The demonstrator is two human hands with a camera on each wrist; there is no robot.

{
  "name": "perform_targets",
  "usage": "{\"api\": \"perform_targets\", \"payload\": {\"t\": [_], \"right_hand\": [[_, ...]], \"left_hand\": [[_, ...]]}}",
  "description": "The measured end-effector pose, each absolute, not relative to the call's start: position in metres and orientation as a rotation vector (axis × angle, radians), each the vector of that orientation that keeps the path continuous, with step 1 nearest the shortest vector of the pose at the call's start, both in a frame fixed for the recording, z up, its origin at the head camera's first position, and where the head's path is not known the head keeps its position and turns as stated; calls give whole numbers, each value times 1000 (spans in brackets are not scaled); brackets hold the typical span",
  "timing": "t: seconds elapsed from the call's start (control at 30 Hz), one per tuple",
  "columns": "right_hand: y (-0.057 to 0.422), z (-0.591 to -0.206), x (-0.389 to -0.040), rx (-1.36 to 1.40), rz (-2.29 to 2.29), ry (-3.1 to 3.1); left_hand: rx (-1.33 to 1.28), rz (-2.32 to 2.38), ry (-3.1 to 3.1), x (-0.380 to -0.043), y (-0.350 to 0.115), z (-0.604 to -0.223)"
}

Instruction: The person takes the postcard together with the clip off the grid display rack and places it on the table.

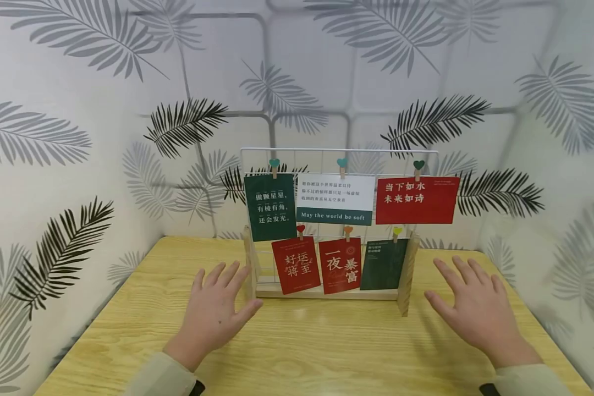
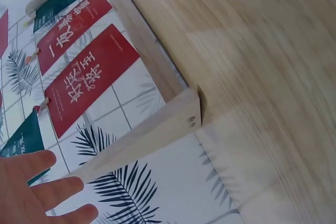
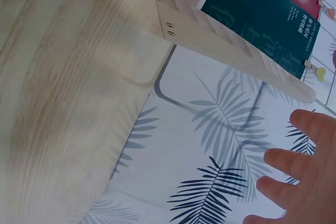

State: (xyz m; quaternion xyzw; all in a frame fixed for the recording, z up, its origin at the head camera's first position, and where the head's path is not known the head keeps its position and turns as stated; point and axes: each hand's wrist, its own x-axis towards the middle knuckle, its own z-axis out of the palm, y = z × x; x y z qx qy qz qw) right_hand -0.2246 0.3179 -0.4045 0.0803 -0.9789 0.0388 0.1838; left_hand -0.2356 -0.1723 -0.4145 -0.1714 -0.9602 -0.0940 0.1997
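A white wire grid rack (image 1: 326,149) with a wooden base (image 1: 326,294) and wooden side posts (image 1: 405,278) stands on the table. Heart-topped clips pin two rows of cards to it. Above hang a green card (image 1: 271,220), a white and green card (image 1: 335,199) and a wide red card (image 1: 417,209). Below are two red cards, one left (image 1: 297,278) and one in the middle (image 1: 340,280), beside a dark green card (image 1: 383,269). My left hand (image 1: 215,311) is spread by the left post, holding nothing. My right hand (image 1: 480,311), also spread and bare, is right of the rack.
The light wood table (image 1: 317,352) runs under both hands and the rack. Behind it is a wall (image 1: 307,71) patterned with grey and black leaves. Long sleeves (image 1: 163,377) cover both forearms.
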Motion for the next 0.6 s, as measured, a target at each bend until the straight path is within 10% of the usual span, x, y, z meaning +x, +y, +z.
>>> {"api": "perform_targets", "payload": {"t": [0.6], "right_hand": [[321, -381, -223, 299, 197, -2596]], "left_hand": [[-626, -538, -2485, -229, -139, -398]]}}
